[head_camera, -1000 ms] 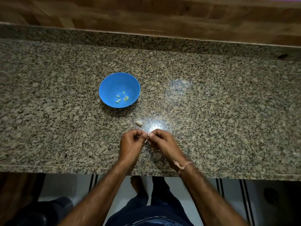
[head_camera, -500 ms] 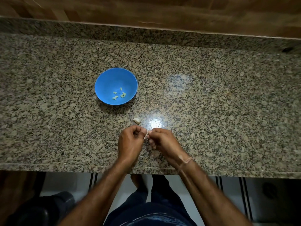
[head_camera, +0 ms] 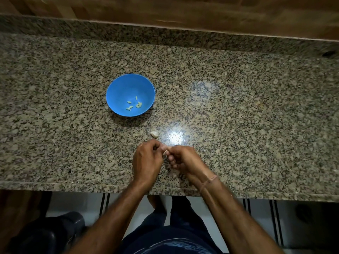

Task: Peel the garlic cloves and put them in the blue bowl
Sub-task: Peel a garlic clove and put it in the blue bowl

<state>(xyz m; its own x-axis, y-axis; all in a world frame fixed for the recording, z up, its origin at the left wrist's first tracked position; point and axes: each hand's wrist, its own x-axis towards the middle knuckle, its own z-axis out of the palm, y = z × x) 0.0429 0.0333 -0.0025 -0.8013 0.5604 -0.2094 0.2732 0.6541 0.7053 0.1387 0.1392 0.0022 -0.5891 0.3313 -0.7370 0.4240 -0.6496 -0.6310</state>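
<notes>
Left hand (head_camera: 146, 162) and right hand (head_camera: 183, 159) are pinching a small pale garlic clove (head_camera: 165, 152) between their fingertips above the speckled granite countertop (head_camera: 256, 125). Another whitish garlic piece (head_camera: 154, 134) is lying beside them; peeled cloves (head_camera: 134, 104) are sitting inside the round blue plastic bowl (head_camera: 119, 88).

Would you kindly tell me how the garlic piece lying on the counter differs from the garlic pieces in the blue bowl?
The counter piece lies alone on the granite counter; the bowl pieces are several, gathered at the bottom of the blue bowl. The counter piece looks whitish and chunky; the bowl pieces look yellowish and slim. Both lie loose, not held.
</notes>
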